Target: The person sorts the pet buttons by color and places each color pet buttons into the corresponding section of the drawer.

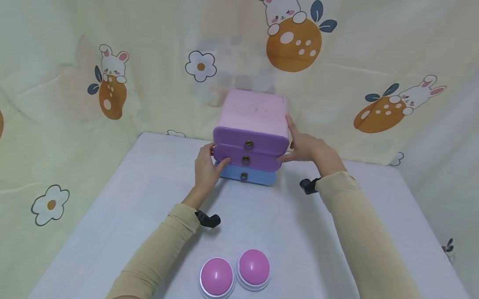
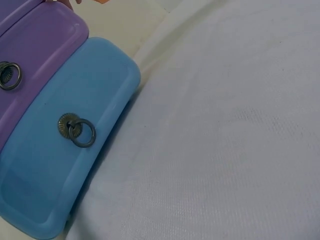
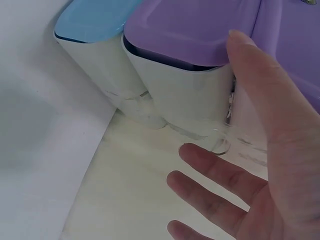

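A stack of small drawer boxes stands at the back of the table: a pink-topped box with a purple drawer front, a second purple drawer box under it, and a blue drawer box at the bottom. Each front carries a ring pull. My left hand grips the left end of the middle box, thumb on its front, other fingers partly hidden round the side. At the right side, my right hand has its thumb against a purple front's edge and its index finger up along the top box. Its other fingers spread straight.
Two round pink domes with white rims, one on the left and one on the right, lie near the front of the white table. A patterned cloth hangs just behind the stack.
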Motion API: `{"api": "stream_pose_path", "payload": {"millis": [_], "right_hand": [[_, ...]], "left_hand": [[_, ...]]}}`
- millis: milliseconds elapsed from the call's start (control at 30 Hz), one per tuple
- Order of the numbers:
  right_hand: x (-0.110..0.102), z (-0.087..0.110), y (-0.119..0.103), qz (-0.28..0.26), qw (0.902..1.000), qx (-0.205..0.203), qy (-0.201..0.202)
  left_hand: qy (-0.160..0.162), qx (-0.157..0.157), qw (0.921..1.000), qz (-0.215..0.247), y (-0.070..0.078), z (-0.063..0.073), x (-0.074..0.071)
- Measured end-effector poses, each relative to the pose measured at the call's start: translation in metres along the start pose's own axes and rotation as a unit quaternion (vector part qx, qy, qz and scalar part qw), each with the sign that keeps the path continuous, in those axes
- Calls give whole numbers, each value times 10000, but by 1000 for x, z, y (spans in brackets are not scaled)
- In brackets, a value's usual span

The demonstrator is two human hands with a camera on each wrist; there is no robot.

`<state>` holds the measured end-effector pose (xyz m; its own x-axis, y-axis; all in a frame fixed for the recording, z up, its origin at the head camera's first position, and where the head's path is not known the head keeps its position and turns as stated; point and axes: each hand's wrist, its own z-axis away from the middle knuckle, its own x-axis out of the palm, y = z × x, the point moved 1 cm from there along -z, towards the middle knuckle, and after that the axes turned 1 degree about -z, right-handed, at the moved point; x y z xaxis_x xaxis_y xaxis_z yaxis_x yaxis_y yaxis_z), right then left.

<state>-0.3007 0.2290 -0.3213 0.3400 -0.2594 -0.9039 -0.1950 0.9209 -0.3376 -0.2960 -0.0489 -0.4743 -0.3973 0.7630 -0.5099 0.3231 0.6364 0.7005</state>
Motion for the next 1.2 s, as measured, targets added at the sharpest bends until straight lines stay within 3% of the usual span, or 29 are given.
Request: {"api": "stream_pose_path", "payload": {"millis": [167, 300, 367, 467, 533, 600, 700, 767, 1033, 1200], "right_hand": [[1, -2, 0, 116, 9999, 55, 44], [4, -3, 0, -37, 10000, 11, -24], [5, -3, 0, -75, 10000, -45, -45], [5, -4, 0, -47, 9999, -84, -42], [4, -3, 0, 14, 10000, -31, -28], [2, -2, -1, 82, 10000, 19, 5], [1, -1, -1, 141, 9999, 80, 26], [1, 0, -2, 76, 10000, 28, 5], [3, 1, -4, 105, 9999, -58, -13], [-1, 2, -1, 28, 10000, -64, 30]], "left_hand": [[0, -15, 10000, -77, 1, 1, -2], [84, -178, 9998, -59, 1, 11, -5], [182, -442, 9988, 75, 2, 20, -7], [311, -1078, 9926, 472, 4, 36, -8], [94, -1422, 9878, 622, 8, 45, -5], [-371, -1601, 9850, 530, 10, 53, 0], [-1112, -1428, 9834, 123, 14, 58, 11], [-1360, -1291, 9822, -52, 16, 60, 19], [-1353, -1392, 9808, -184, 23, 62, 39], [-1140, -1380, 9838, -55, 27, 59, 45]]}}
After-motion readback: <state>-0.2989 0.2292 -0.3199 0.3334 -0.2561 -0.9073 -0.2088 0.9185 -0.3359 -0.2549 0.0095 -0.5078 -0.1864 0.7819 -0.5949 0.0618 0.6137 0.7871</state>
